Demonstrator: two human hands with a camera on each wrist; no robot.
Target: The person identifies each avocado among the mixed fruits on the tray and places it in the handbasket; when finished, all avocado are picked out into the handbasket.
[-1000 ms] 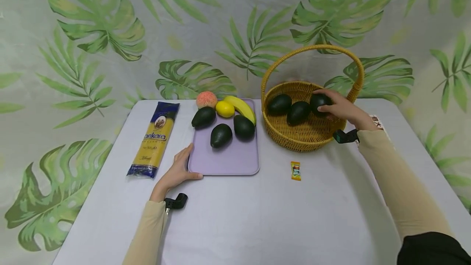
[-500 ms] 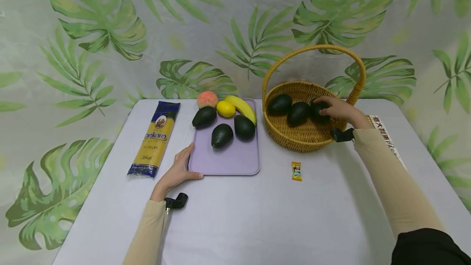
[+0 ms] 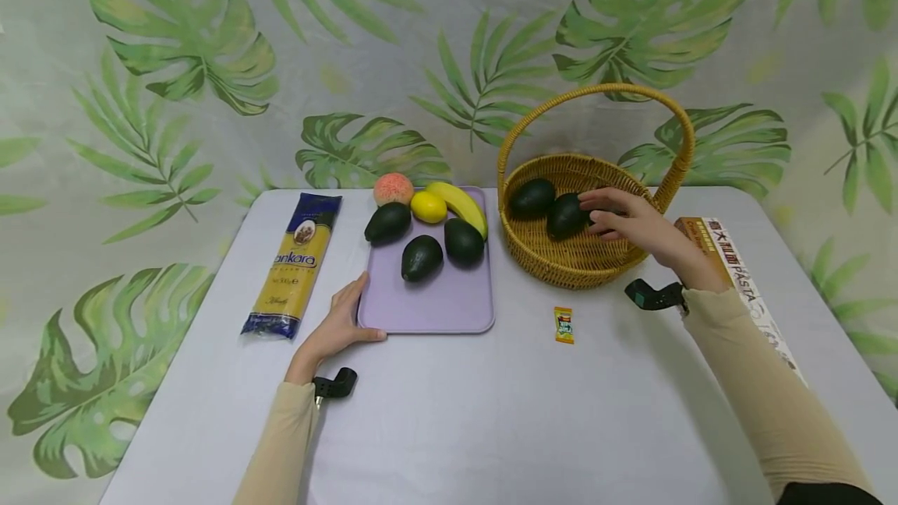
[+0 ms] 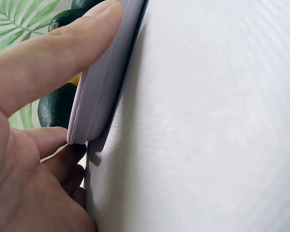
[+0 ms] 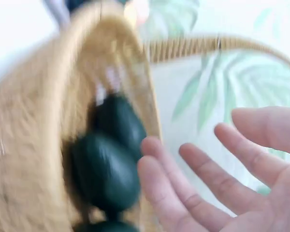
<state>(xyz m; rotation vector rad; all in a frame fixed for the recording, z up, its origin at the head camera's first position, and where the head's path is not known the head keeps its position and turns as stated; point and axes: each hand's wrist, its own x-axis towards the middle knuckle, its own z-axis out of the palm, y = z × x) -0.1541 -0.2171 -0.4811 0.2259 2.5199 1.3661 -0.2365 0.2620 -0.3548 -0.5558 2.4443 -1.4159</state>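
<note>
My left hand (image 3: 338, 327) rests at the near left corner of the lilac tray (image 3: 428, 310), thumb along its front edge and fingers along its left side. Three avocados (image 3: 422, 258), a yellow lemon (image 3: 429, 207), a banana (image 3: 459, 207) and a peach (image 3: 394, 189) are on that tray. Over the right side of the wicker basket (image 3: 571, 277) is my right hand (image 3: 634, 226), fingers loosely spread and holding nothing. Inside the basket lie dark green avocados (image 5: 106, 171); the right hand hides one of them in the head view.
A blue and yellow pasta packet (image 3: 295, 267) lies left of the tray. In front of the basket is a small yellow sachet (image 3: 564, 325). A pasta box (image 3: 747, 287) lies partly under the right forearm. The basket's tall handle (image 3: 596, 88) arches above it.
My right hand has let go of an avocado inside the basket and lifted off it with fingers spread. More of the pasta box shows. The left hand has stayed at the tray.
</note>
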